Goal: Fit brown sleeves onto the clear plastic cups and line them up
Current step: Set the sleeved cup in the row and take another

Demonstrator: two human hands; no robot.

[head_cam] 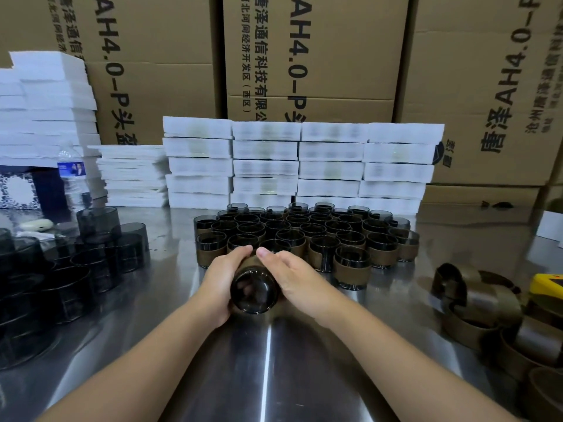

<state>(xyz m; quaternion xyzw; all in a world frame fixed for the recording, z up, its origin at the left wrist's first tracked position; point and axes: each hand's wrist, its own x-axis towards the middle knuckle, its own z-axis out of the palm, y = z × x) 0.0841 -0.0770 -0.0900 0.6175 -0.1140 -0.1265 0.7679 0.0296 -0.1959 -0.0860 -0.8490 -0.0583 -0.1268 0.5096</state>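
Head view, centre frame: left hand [222,284] and right hand [300,284] clamp 1 cup [254,292] on its side, sleeve [248,263] partly on. Light, slick plastic; grip the walls.

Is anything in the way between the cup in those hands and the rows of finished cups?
Nothing visible. The left hand and right hand hold the cup on its side right at the near edge of the sleeved cups; no other object lies in between.
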